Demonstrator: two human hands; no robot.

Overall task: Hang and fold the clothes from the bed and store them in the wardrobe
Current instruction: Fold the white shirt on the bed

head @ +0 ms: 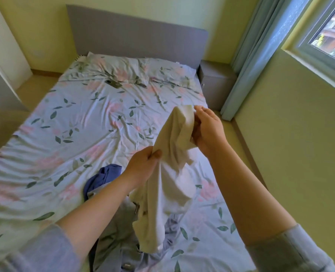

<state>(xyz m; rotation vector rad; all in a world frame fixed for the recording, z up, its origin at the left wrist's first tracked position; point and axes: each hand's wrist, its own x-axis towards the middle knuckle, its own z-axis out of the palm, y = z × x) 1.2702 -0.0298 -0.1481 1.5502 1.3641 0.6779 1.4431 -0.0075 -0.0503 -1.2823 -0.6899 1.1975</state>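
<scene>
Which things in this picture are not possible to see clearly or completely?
Head view only:
- Cream fabric garment: bunched in left hand and right hand; type unclear.
- Grey and blue clothes pile: behind garment and forearm, cut by bottom edge.
- Small dark object near pillows: too small.
- Wardrobe: not identifiable.

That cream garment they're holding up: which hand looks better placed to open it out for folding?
Probably the right hand: it holds the cream garment at its raised top edge and could pull it open. The left hand pinches it mid-length, above the clothes pile, so it seems suited to steadying.
</scene>
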